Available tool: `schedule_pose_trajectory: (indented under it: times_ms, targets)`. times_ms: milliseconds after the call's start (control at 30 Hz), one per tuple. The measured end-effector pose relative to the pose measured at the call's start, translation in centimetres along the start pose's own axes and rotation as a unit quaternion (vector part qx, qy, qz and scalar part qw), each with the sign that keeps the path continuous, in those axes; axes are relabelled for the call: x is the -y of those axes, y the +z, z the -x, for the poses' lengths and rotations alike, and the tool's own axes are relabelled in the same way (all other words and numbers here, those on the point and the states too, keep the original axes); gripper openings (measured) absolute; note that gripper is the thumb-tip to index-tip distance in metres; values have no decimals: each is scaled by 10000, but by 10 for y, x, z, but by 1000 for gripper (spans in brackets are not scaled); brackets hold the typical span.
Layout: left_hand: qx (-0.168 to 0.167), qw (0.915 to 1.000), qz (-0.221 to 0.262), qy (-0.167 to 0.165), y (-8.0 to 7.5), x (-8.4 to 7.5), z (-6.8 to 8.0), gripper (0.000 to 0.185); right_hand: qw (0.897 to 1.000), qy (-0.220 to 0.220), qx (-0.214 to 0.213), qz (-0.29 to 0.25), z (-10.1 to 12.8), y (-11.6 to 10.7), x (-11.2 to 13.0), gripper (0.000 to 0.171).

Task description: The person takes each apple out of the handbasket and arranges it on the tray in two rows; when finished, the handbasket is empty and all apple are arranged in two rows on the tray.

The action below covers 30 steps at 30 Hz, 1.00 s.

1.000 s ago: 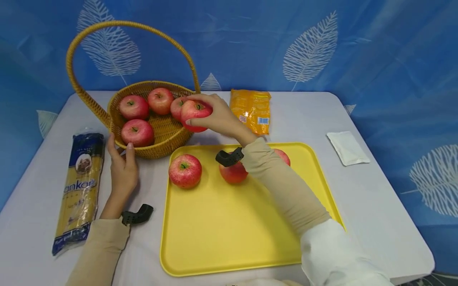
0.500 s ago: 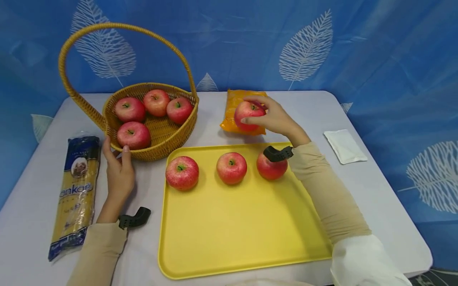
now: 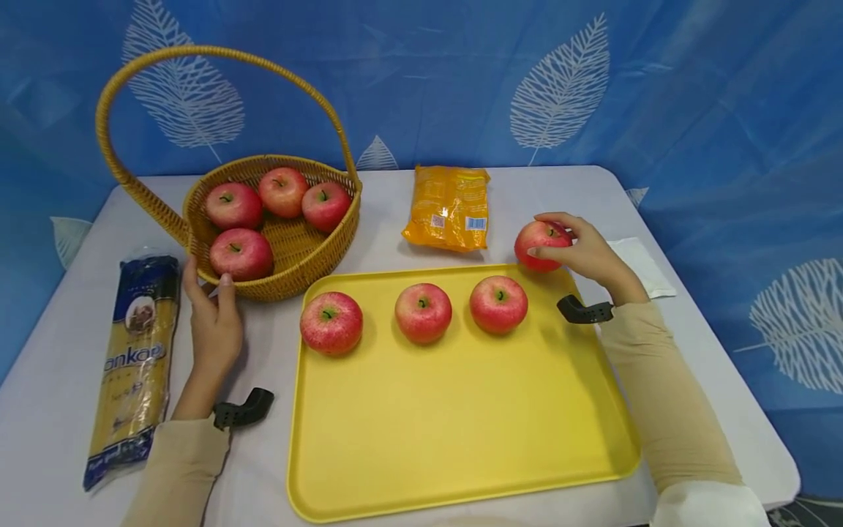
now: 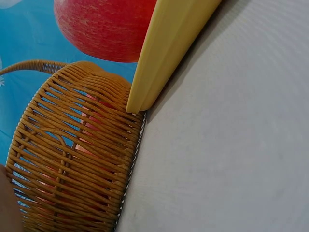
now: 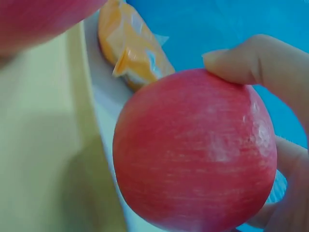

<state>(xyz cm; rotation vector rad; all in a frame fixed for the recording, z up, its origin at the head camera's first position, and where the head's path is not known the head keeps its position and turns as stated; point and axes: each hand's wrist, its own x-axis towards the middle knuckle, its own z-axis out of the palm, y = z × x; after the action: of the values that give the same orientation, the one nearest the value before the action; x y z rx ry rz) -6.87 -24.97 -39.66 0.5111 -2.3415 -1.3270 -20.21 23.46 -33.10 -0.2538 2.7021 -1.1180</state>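
My right hand (image 3: 589, 255) grips a red apple (image 3: 536, 243) over the back right edge of the yellow tray (image 3: 461, 432). In the right wrist view the thumb lies along the top of this apple (image 5: 193, 154), and other fingers show behind it. On the tray, an apple (image 3: 331, 323), a second apple (image 3: 424, 313) and a third apple (image 3: 498, 304) stand in a row along the back. My left hand (image 3: 216, 329) touches the near left side of the wicker basket (image 3: 309, 272) with thumb and fingers spread. Several apples (image 3: 241, 255) lie inside the basket.
A bag of spaghetti (image 3: 135, 366) lies left of my left hand. Behind the tray is an orange packet (image 3: 449, 208). A white sachet (image 3: 642, 265) sits right of my right hand, partly covered by it. The basket's tall handle (image 3: 217, 51) arches upward.
My right hand has carried the apple from beside the basket rightward, past the orange packet, to the tray's back right corner. The left hand has stayed at the basket.
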Motion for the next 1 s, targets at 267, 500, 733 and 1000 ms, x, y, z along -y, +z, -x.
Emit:
schedule_pose_trajectory:
  times_ms: [267,500,733,1000]
  targets:
    - [61,10000,-1,-24,-1,0,-1,58,9998,-65,135,88,23,3,-20,60]
    - [43,10000,-11,-6,-1,1,-2,58,9987,-371,209,294,42,7,-28,58]
    - [40,10000,10,86,1,3,-2,58,9957,-755,233,478,66,7,-37,57]
    - [39,10000,-81,42,0,2,-2,58,9939,-958,177,521,86,5,-43,57]
